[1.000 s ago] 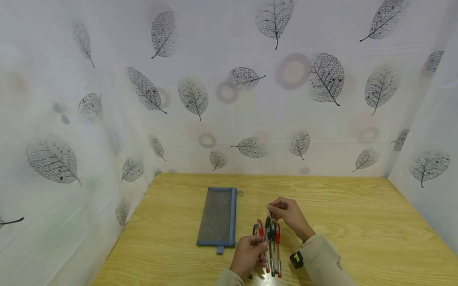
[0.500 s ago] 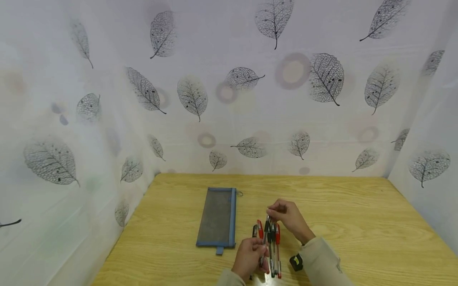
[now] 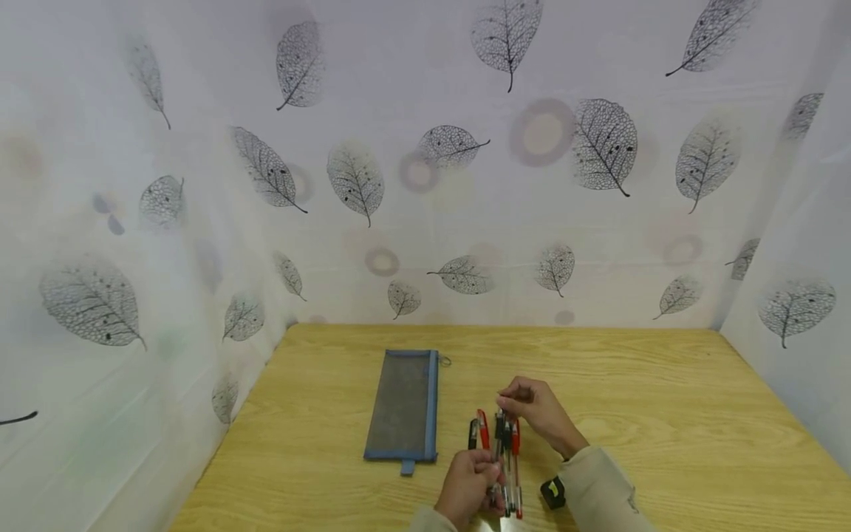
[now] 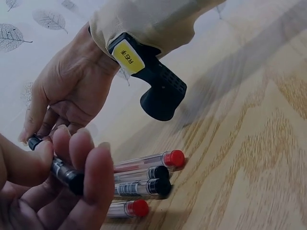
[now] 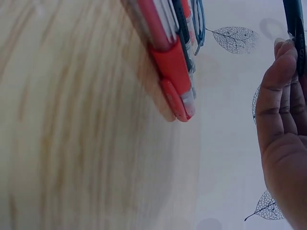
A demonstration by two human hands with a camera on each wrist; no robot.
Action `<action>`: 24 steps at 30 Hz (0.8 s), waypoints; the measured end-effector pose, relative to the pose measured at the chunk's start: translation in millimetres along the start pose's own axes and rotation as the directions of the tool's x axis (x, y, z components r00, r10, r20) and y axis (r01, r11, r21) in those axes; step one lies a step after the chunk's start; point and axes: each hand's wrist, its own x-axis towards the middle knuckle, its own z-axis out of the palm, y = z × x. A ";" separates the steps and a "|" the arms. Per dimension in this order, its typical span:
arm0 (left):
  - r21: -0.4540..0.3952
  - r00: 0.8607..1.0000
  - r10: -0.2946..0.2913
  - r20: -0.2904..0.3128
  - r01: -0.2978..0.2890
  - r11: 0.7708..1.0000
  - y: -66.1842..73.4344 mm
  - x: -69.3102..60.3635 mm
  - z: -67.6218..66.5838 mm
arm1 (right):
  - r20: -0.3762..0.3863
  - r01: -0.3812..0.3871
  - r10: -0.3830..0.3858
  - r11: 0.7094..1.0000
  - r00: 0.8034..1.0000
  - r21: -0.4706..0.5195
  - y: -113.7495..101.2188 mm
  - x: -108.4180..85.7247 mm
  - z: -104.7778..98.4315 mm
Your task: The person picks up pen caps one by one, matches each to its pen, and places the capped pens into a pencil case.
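Both hands hold one black pen point(image 4: 67, 176) above the table. My left hand point(image 3: 468, 484) grips its near end between thumb and fingers. With thumb and fingertips, my right hand point(image 3: 541, 415) pinches the far end, as the right wrist view also shows. Beneath and beside the hands several pens lie side by side: a red-capped pen point(image 3: 482, 427) and a black-capped pen point(image 3: 473, 434) to the left, and another red-capped pen point(image 3: 515, 437) to the right. In the left wrist view their red and black end plugs show. The left hand partly covers the row.
Left of the pens, a grey mesh pencil case point(image 3: 402, 406) with blue edging lies flat on the wood-grain table point(image 3: 631, 384). A black wrist camera point(image 4: 160, 91) with a yellow label sits at the right sleeve. Leaf-printed sheeting point(image 3: 432, 222) encloses the table's back and sides.
Both hands have come slightly toward the near edge with the black pen held between them. The pencil case and the other pens have stayed in place.
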 end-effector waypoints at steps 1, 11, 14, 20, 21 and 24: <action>-0.002 1.000 0.003 0.008 -0.003 1.000 0.1 -0.2 0.4 | -0.004 0.000 0.000 1.000 1.000 0.002 -0.2 -0.8 0.0; 0.063 0.994 0.031 0.109 -0.038 0.997 6.4 -1.5 0.0 | -0.028 -0.038 0.038 0.999 0.999 -0.014 1.4 -7.5 -4.9; 0.114 0.992 0.042 0.118 -0.055 0.992 7.1 -0.7 2.0 | -0.051 -0.073 0.071 0.997 0.996 -0.030 2.0 -8.6 -7.5; 0.141 0.994 -0.019 0.110 0.003 0.990 9.1 1.9 11.1 | -0.075 -0.131 0.126 0.990 0.989 -0.061 4.7 -10.9 -15.4; 0.131 0.993 -0.026 0.117 0.010 0.991 9.6 2.3 12.2 | -0.078 -0.137 0.131 0.988 0.988 -0.070 5.5 -11.5 -17.1; 0.087 0.990 -0.037 0.139 0.025 0.996 10.3 3.0 15.0 | -0.105 -0.175 0.164 0.979 0.981 -0.107 7.9 -12.6 -21.4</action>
